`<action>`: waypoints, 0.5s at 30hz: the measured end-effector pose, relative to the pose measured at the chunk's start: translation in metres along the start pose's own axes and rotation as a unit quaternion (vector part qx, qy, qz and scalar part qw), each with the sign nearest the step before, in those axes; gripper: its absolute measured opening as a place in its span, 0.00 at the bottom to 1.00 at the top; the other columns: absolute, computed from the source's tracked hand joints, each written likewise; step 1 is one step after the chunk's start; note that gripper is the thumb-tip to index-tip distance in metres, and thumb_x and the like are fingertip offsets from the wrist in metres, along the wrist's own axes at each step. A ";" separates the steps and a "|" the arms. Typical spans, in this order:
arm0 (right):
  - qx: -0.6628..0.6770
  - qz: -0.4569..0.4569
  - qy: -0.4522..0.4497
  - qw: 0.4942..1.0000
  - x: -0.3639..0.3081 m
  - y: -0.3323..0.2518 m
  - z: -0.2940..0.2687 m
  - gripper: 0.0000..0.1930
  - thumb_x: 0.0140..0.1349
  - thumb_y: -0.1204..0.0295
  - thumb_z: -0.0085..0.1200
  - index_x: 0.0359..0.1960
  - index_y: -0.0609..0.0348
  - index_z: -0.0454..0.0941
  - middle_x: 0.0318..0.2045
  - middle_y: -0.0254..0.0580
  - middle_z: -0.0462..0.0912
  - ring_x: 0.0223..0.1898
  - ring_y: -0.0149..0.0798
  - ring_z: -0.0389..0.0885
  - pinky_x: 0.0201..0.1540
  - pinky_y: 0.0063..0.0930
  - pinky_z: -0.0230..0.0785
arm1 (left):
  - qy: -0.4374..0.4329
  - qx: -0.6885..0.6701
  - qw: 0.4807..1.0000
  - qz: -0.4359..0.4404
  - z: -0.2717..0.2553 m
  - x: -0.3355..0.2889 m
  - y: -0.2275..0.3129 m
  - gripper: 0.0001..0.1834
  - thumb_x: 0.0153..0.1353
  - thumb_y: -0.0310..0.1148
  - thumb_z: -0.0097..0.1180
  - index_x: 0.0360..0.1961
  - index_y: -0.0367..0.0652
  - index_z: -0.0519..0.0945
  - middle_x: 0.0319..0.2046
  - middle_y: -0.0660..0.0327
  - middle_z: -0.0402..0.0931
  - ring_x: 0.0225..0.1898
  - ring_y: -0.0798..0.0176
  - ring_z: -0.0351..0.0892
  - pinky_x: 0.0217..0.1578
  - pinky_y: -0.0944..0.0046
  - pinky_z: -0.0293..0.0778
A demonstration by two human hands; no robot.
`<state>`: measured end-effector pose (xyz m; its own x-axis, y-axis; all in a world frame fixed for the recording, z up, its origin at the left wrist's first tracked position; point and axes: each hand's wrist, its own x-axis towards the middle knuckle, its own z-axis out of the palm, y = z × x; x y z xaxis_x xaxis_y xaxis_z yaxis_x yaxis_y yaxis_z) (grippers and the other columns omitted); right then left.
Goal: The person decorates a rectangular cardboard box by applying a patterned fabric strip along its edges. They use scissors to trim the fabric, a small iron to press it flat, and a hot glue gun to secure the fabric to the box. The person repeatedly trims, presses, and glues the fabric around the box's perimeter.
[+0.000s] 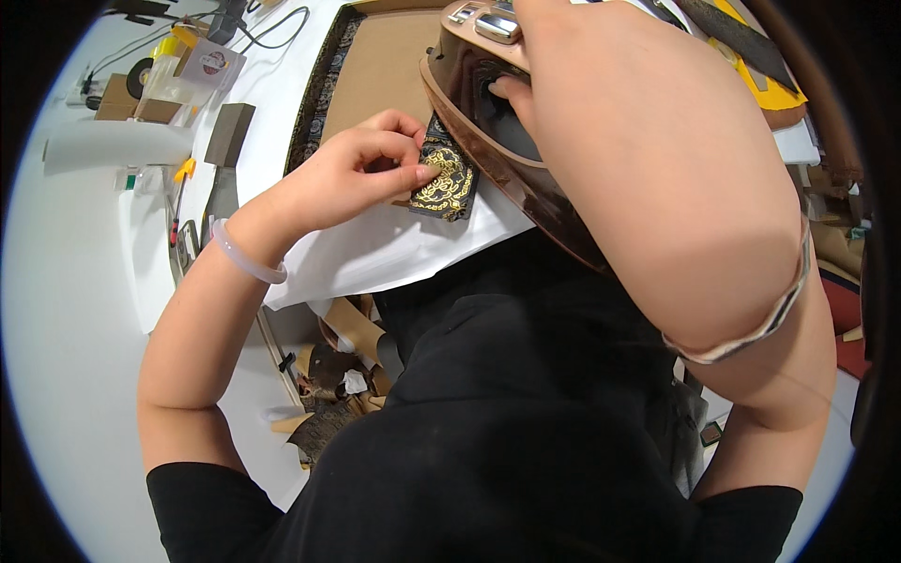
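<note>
At the near edge of a white-covered table (375,258), a person's left hand (371,167) pinches the left side of a black-and-gold patterned fabric piece (441,194) between thumb and curled fingers. Just to its right, a glossy brown handbag (453,117) leans across the same edge, its dark mouth showing and a silver clasp (497,26) on its upper part. The right hand (561,70) reaches over the bag, thumb inside the mouth; whether the other fingers press the wall against it cannot be told. Behind the fabric, toward the far edge, lies a tan panel (380,61) with a dark patterned border. The bag appears largely assembled, its clasp already mounted; the patterned piece sits outside the mouth, and any join between them is hidden, so that stage looks unfinished.
</note>
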<state>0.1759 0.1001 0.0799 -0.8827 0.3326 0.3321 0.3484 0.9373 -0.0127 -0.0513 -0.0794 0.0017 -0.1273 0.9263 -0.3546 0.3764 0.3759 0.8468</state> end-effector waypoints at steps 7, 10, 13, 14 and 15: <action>0.008 -0.012 0.004 1.000 0.004 0.002 0.004 0.19 0.73 0.60 0.70 0.48 0.60 0.75 0.33 0.53 0.89 0.38 0.58 0.90 0.38 0.48 0.82 | 0.071 -0.124 0.988 -0.055 -0.008 0.003 -0.014 0.23 0.82 0.47 0.62 0.45 0.32 0.89 0.50 0.65 0.78 0.40 0.75 0.78 0.46 0.69 0.74; 0.002 -0.019 0.002 1.000 0.007 0.000 0.003 0.19 0.73 0.60 0.70 0.48 0.60 0.75 0.33 0.54 0.90 0.38 0.58 0.90 0.38 0.48 0.82 | 0.070 -0.097 0.993 -0.019 -0.007 0.004 -0.017 0.21 0.80 0.45 0.64 0.43 0.33 0.90 0.50 0.65 0.78 0.44 0.73 0.79 0.49 0.69 0.75; -0.009 -0.013 0.000 1.000 0.010 0.005 0.000 0.19 0.73 0.60 0.70 0.48 0.60 0.75 0.34 0.54 0.90 0.38 0.58 0.90 0.38 0.48 0.82 | 0.068 -0.008 0.998 -0.017 0.002 0.006 -0.003 0.17 0.79 0.40 0.66 0.40 0.35 0.89 0.52 0.66 0.77 0.48 0.74 0.77 0.51 0.69 0.76; -0.011 -0.009 -0.003 1.000 0.009 0.007 -0.002 0.19 0.73 0.60 0.70 0.48 0.60 0.75 0.34 0.54 0.90 0.38 0.58 0.90 0.38 0.48 0.82 | 0.067 0.004 0.998 -0.013 0.004 0.007 -0.002 0.15 0.78 0.38 0.68 0.39 0.35 0.89 0.53 0.66 0.76 0.48 0.74 0.77 0.51 0.68 0.76; -0.013 -0.009 -0.005 1.000 0.010 0.008 -0.002 0.19 0.73 0.60 0.70 0.48 0.60 0.75 0.34 0.54 0.90 0.38 0.58 0.91 0.38 0.48 0.82 | 0.068 0.016 0.997 -0.011 0.007 0.007 -0.001 0.13 0.76 0.37 0.70 0.39 0.36 0.90 0.53 0.66 0.76 0.48 0.74 0.77 0.51 0.68 0.76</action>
<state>0.1704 0.1102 0.0847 -0.8920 0.3170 0.3222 0.3407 0.9400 0.0183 -0.0466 -0.0737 -0.0044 -0.2595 0.9131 -0.3144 0.4005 0.3980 0.8253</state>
